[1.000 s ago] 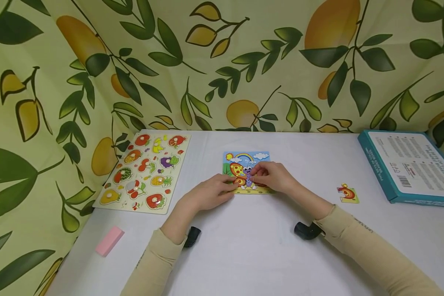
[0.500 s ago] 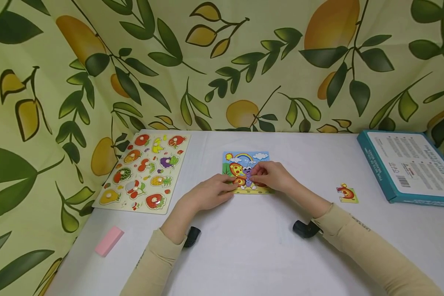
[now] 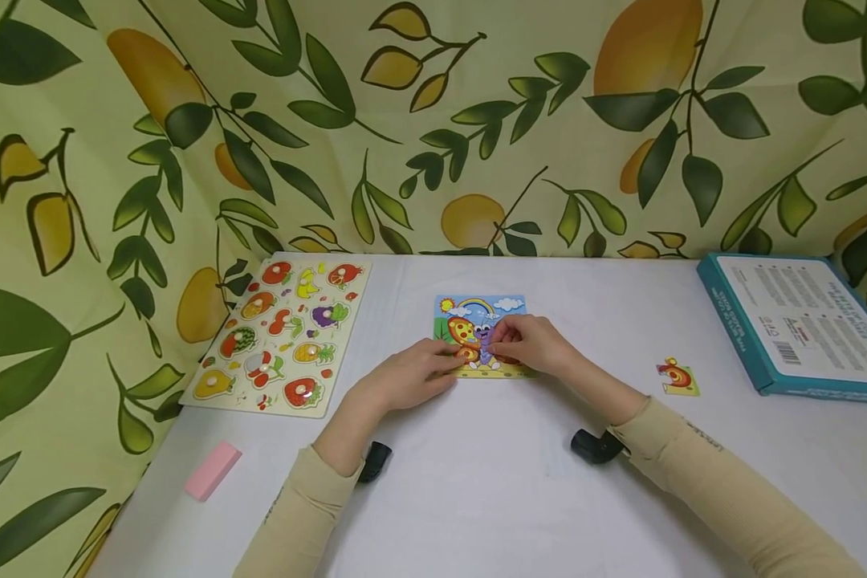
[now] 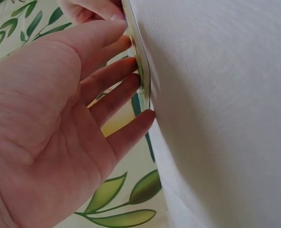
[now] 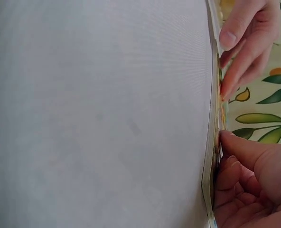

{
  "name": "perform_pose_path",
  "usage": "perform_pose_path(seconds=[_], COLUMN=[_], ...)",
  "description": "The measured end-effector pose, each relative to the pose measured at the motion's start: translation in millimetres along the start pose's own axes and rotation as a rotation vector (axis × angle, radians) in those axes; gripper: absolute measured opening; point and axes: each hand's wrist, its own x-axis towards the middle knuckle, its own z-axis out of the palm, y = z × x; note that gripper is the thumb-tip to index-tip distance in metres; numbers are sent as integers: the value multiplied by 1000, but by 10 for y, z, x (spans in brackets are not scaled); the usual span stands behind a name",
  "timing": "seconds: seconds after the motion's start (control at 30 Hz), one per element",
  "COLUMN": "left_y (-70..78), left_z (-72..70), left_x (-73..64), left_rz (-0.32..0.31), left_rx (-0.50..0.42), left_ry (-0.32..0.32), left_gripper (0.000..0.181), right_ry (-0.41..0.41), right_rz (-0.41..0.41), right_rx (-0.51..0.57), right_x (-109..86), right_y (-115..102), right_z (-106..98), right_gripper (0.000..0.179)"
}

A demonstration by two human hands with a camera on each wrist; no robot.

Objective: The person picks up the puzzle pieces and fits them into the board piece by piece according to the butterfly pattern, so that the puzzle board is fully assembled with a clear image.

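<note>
A small jigsaw puzzle (image 3: 480, 307) with a purple butterfly, a rainbow and a sun lies on the white table. My left hand (image 3: 415, 375) rests at its lower left, fingers fairly straight, fingertips on the board's edge in the left wrist view. Over the right side of the picture, my right hand (image 3: 531, 343) has curled fingers, with thumb and forefinger pinching a puzzle piece at the surface; the hand mostly hides that piece and the right wing. In the right wrist view the right thumb (image 5: 245, 149) touches the board. A loose puzzle piece (image 3: 677, 377) with a red wing lies farther right.
A fruit peg board (image 3: 278, 337) lies at the left, with a pink block (image 3: 213, 471) nearer the front. At the right is a teal box (image 3: 809, 321). Black curved objects show by each wrist, one by the right cuff (image 3: 596, 447). A leaf-patterned curtain (image 3: 477, 120) hangs behind.
Almost nothing differs. Both hands stay in the same places on the puzzle, and the loose piece has not moved; the whole view shifts very slightly.
</note>
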Motion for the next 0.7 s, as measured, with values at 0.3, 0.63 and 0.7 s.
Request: perform_pose_path(seconds=[0.3, 0.63, 0.7], left_y=[31, 52, 57], left_z=[13, 13, 9], left_x=[40, 84, 84], left_rz=[30, 111, 102], left_rx=[73, 25, 11], left_ry=[-2, -31, -47], left_gripper=[38, 41, 42], right_ry=[-37, -68, -67], right_rz=[-28, -86, -86], right_rx=[1, 37, 32], right_x=[0, -47, -48], right_y=[39, 79, 77], right_z=[-7, -24, -25], right_gripper=[14, 18, 18])
